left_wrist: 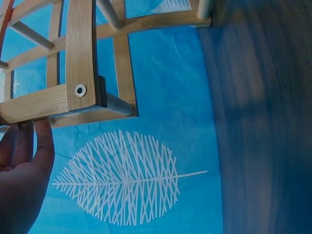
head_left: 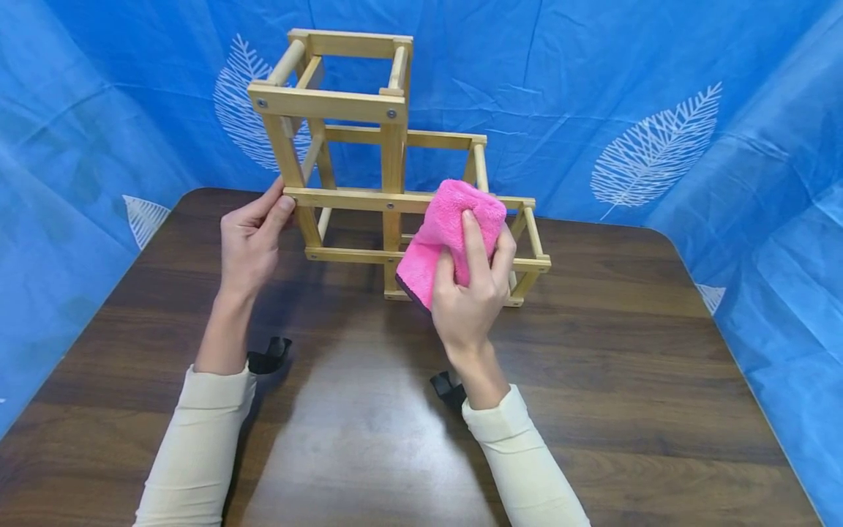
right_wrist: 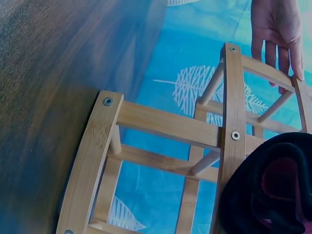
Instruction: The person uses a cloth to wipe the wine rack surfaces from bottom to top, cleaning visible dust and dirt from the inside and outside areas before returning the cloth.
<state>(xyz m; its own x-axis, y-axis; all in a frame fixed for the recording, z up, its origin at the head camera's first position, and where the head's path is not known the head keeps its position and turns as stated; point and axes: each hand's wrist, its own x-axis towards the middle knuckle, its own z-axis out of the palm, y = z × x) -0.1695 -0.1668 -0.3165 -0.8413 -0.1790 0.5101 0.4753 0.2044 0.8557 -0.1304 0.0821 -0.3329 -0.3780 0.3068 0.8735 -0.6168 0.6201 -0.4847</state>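
Cream long sleeves (head_left: 187, 461), plain wide cuffs (head_left: 216, 388), small black fittings (head_left: 270, 356) beside them

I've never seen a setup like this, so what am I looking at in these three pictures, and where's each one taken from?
There's no robot here, just a person's two bare hands. The wide picture comes from a camera worn on the head, looking forward and down. The other two come from cameras on the left and right wrists. The left hand pinches one end of a stepped wooden frame; the right hand grips a pink cloth. Below is a brown table; I can't tell whether the frame rests on it. Behind hangs blue fabric with white leaf shapes.
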